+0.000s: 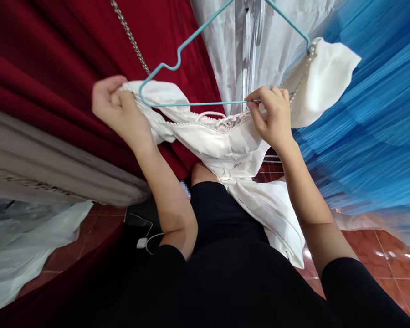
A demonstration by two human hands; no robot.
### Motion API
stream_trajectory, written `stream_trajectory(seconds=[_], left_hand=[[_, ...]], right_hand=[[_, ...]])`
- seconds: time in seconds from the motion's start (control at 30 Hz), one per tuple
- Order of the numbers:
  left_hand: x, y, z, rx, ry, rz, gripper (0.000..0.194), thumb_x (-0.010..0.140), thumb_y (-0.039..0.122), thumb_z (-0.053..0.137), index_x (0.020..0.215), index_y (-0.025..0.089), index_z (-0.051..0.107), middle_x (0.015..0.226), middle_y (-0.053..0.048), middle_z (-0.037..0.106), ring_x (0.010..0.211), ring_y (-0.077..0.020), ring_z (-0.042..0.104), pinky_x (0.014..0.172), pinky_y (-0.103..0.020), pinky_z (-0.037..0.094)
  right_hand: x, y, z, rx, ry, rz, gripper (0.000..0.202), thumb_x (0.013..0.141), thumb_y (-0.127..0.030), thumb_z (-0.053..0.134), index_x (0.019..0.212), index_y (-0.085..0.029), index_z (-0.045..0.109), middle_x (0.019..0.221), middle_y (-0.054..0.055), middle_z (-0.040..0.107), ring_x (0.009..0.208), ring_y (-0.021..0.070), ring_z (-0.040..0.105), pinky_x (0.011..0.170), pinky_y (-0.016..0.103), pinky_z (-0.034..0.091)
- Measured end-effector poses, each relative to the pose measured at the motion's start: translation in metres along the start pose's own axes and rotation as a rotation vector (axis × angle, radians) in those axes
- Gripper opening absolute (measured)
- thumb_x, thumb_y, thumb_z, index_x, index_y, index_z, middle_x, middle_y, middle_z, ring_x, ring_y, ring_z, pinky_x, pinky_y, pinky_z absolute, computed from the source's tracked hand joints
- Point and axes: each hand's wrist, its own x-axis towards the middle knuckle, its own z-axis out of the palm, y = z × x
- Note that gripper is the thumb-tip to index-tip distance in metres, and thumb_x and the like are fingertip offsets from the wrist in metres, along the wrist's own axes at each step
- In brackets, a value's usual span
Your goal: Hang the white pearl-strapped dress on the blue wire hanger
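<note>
A light-blue wire hanger (pixel 194 104) is held up in front of me, with a white dress (pixel 212 142) hanging around its lower part. Pearl-like beads trim the dress's neckline, and its right shoulder piece lies over the hanger's right end. My right hand (pixel 273 114) pinches the hanger's bottom bar near its middle. My left hand (pixel 118 107) is closed at the left end of the dress, its fingers curled on the white fabric beside the hanger's left corner. The dress's skirt falls down past my lap to the right.
Dark red cloth (pixel 54 68) hangs at the left, with beige cloth (pixel 54 155) below it. White garments (pixel 218 50) hang behind the hanger. Blue tulle (pixel 369 118) fills the right side. Red floor tiles (pixel 389 259) show lower right. A white plug (pixel 141 243) with a cable lies lower left.
</note>
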Motion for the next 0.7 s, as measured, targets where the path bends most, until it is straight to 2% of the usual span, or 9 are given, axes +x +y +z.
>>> stream_trajectory(seconds=[0.03, 0.1, 0.2, 0.27, 0.37, 0.43, 0.53, 0.63, 0.7], left_hand=[[-0.017, -0.002, 0.003, 0.012, 0.121, 0.009, 0.021, 0.093, 0.032, 0.075, 0.094, 0.015, 0.065, 0.092, -0.003, 0.068, 0.088, -0.0186, 0.068, 0.088, -0.045, 0.055], [-0.055, 0.005, 0.017, -0.035, 0.135, -0.027, 0.023, 0.085, 0.031, 0.081, 0.091, 0.015, 0.065, 0.087, -0.001, 0.069, 0.080, -0.0161, 0.068, 0.079, -0.038, 0.058], [-0.107, 0.044, 0.042, -0.097, -0.068, -0.029, 0.015, 0.088, 0.026, 0.076, 0.098, 0.018, 0.070, 0.089, -0.001, 0.071, 0.082, -0.0163, 0.071, 0.075, -0.032, 0.059], [-0.124, 0.076, 0.054, -0.090, -0.215, 0.037, 0.008, 0.091, 0.022, 0.073, 0.098, 0.022, 0.073, 0.089, 0.000, 0.074, 0.080, -0.0165, 0.073, 0.072, -0.030, 0.059], [-0.122, 0.112, 0.066, -0.004, -0.308, 0.258, 0.008, 0.093, 0.024, 0.068, 0.098, 0.026, 0.074, 0.100, 0.000, 0.076, 0.102, -0.0229, 0.074, 0.092, -0.041, 0.060], [-0.110, 0.123, 0.074, 0.083, -0.328, 0.354, 0.012, 0.093, 0.025, 0.067, 0.103, 0.028, 0.072, 0.118, -0.001, 0.075, 0.126, -0.0279, 0.065, 0.114, -0.051, 0.049], [-0.094, 0.121, 0.085, 0.213, -0.444, 0.274, 0.025, 0.094, 0.022, 0.065, 0.117, 0.030, 0.070, 0.125, -0.003, 0.073, 0.133, -0.0302, 0.059, 0.126, -0.057, 0.030], [-0.087, 0.113, 0.093, 0.290, -0.566, 0.130, 0.021, 0.096, 0.021, 0.060, 0.113, 0.028, 0.072, 0.113, -0.004, 0.073, 0.120, -0.0305, 0.064, 0.122, -0.059, 0.029], [-0.084, 0.110, 0.095, 0.314, -0.578, 0.086, 0.018, 0.097, 0.021, 0.060, 0.108, 0.027, 0.073, 0.110, -0.005, 0.071, 0.118, -0.0307, 0.063, 0.120, -0.059, 0.030]], right_hand=[[0.000, -0.003, 0.002, 0.006, -0.004, 0.003, 0.026, 0.108, -0.042, 0.041, 0.106, -0.027, 0.062, 0.095, 0.004, 0.065, 0.097, 0.0241, 0.061, 0.102, 0.050, 0.046], [0.002, -0.008, 0.005, 0.012, 0.001, 0.005, 0.022, 0.108, -0.039, 0.044, 0.105, -0.026, 0.061, 0.096, 0.003, 0.067, 0.094, 0.0226, 0.061, 0.098, 0.048, 0.046], [0.003, -0.012, 0.009, 0.003, 0.019, 0.033, 0.019, 0.108, -0.037, 0.045, 0.104, -0.028, 0.061, 0.099, 0.000, 0.071, 0.092, 0.0199, 0.059, 0.095, 0.045, 0.047], [0.004, -0.012, 0.010, -0.001, 0.031, 0.042, 0.021, 0.108, -0.040, 0.044, 0.104, -0.030, 0.062, 0.100, 0.000, 0.072, 0.091, 0.0192, 0.058, 0.095, 0.044, 0.048], [0.003, -0.011, 0.009, 0.001, 0.065, 0.012, 0.022, 0.108, -0.041, 0.047, 0.106, -0.028, 0.065, 0.099, 0.001, 0.072, 0.091, 0.0198, 0.059, 0.097, 0.046, 0.049], [0.002, -0.012, 0.007, 0.002, 0.070, 0.000, 0.021, 0.107, -0.038, 0.048, 0.108, -0.027, 0.066, 0.100, 0.001, 0.072, 0.092, 0.0211, 0.061, 0.099, 0.049, 0.050], [0.001, -0.015, 0.003, 0.019, 0.008, -0.011, 0.022, 0.105, -0.037, 0.049, 0.117, -0.028, 0.065, 0.111, 0.003, 0.074, 0.099, 0.0241, 0.064, 0.104, 0.054, 0.050], [-0.001, -0.013, -0.003, 0.097, -0.011, -0.036, 0.025, 0.104, -0.039, 0.048, 0.122, -0.029, 0.064, 0.120, 0.004, 0.073, 0.108, 0.0248, 0.067, 0.108, 0.054, 0.051], [0.001, -0.005, -0.012, 0.129, 0.107, -0.056, 0.026, 0.105, -0.043, 0.047, 0.120, -0.031, 0.064, 0.125, 0.004, 0.070, 0.119, 0.0257, 0.065, 0.112, 0.054, 0.049]])
